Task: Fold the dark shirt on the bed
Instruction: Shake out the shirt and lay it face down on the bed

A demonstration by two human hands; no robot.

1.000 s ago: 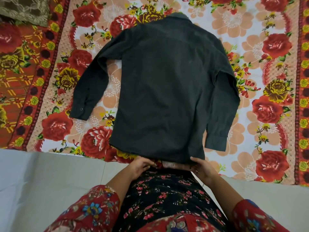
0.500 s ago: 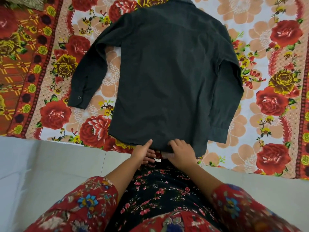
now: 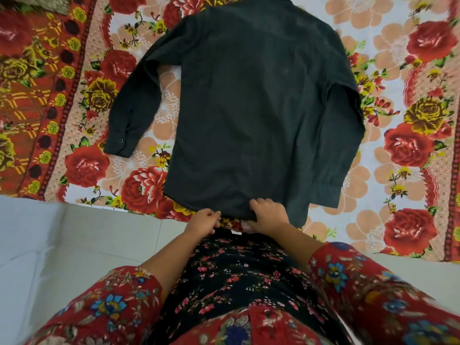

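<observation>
The dark shirt lies flat and back-up on the floral bed sheet, collar at the far end and hem toward me. Its left sleeve angles out to the side, and its right sleeve lies along the body. My right hand rests on the middle of the hem, fingers on top and thumb under the edge, pinching the cloth. My left hand sits just below the hem with curled fingers. Whether it holds any cloth is hidden.
The bed's near edge runs across the view, with pale floor tiles below it. A red-and-yellow patterned cloth covers the bed's left side. My own floral clothing fills the bottom of the view.
My right hand has slid left along the hem from the right corner to its middle. My left hand has stayed near the hem and curled its fingers. The view has moved closer to the shirt.
</observation>
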